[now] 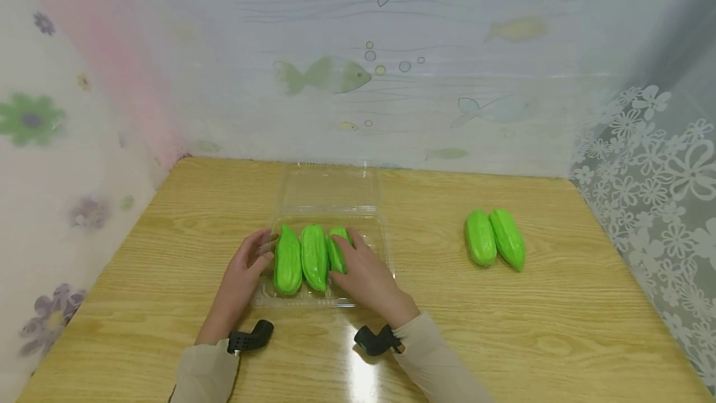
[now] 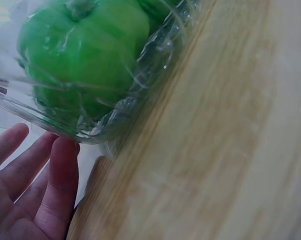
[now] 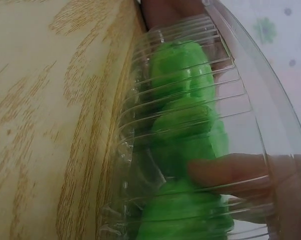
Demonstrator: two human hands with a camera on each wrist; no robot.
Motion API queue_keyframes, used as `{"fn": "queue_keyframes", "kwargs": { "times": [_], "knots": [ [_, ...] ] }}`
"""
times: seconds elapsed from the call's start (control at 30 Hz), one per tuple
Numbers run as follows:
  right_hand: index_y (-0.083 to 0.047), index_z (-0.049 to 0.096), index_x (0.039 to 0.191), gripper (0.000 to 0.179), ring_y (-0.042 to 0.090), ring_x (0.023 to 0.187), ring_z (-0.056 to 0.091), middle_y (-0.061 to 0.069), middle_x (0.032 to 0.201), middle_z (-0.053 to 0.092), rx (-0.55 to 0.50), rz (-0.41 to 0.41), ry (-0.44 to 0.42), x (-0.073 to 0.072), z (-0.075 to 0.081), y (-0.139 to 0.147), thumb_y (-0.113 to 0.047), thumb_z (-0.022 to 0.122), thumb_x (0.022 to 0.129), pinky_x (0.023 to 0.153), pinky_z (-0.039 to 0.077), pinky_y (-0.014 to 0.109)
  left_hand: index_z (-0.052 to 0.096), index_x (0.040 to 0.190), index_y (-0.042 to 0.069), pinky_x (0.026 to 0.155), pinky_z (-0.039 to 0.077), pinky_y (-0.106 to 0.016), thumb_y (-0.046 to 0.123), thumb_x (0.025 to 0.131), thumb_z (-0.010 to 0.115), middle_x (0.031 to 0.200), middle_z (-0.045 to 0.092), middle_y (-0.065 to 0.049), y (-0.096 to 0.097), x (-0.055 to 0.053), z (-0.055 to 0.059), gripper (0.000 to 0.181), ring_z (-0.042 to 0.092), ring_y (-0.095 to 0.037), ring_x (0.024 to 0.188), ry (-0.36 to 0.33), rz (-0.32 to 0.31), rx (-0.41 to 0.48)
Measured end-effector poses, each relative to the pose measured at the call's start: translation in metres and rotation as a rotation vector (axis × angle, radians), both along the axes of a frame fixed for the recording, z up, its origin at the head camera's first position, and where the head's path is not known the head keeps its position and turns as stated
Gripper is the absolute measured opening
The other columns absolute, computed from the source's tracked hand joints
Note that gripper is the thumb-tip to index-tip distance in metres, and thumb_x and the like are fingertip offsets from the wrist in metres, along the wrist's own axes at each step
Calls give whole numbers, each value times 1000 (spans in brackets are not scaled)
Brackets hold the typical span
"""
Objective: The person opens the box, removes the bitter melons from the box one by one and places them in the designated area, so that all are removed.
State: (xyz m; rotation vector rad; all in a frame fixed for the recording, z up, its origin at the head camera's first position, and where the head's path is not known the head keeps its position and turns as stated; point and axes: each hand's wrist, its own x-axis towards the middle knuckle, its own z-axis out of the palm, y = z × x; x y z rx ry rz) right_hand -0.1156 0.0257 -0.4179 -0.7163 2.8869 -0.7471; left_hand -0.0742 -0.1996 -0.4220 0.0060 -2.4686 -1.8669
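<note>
A clear plastic clamshell box (image 1: pixel 386 247) lies on the table with its lid (image 1: pixel 330 188) folded back. Inside, three bright green, ridged, gourd-like vegetables stand side by side: a left one (image 1: pixel 288 263), a middle one (image 1: pixel 314 257) and a right one (image 1: pixel 337 247). My right hand (image 1: pixel 366 272) reaches over the box's right side and grips the right vegetable between thumb and fingers, partly covering it. At the box's left edge, my left hand (image 1: pixel 246 266) touches the wall with loosely bent fingers. The box wall blurs the vegetables (image 3: pixel 183 70) in the right wrist view.
Two more green vegetables, one upright (image 1: pixel 480 238) and one slanted (image 1: pixel 508 239), lie together on the right of the wooden table (image 1: pixel 447 328). Behind the table rises a fish-patterned curtain (image 1: pixel 419 92). Black wrist cameras sit on both wrists.
</note>
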Motion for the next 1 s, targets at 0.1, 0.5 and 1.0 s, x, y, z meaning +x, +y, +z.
{"fn": "queue_keyframes", "kwargs": {
  "times": [0.1,0.5,1.0],
  "knots": [
    [-18,35,136,66,32,114,46,15,140,28,14,-2,-1,0,0,0,-32,64,78,80,46,42,30,137,6,94,33,-48,13,94,44,136,35,-15,0,0,1,45,36,-32,122,1,-3,3],
    [-18,34,137,67,33,113,46,15,139,30,27,4,23,0,-1,0,-33,64,78,78,47,43,30,137,6,90,38,-42,13,95,43,136,36,-15,1,0,1,45,37,-31,121,-1,-6,-3],
    [-16,35,136,65,29,114,45,14,137,33,-7,-14,56,-1,2,1,-26,58,76,77,46,40,31,136,5,95,31,-48,13,94,44,136,36,-16,0,1,0,45,36,-32,121,9,-7,13]
  ]
}}
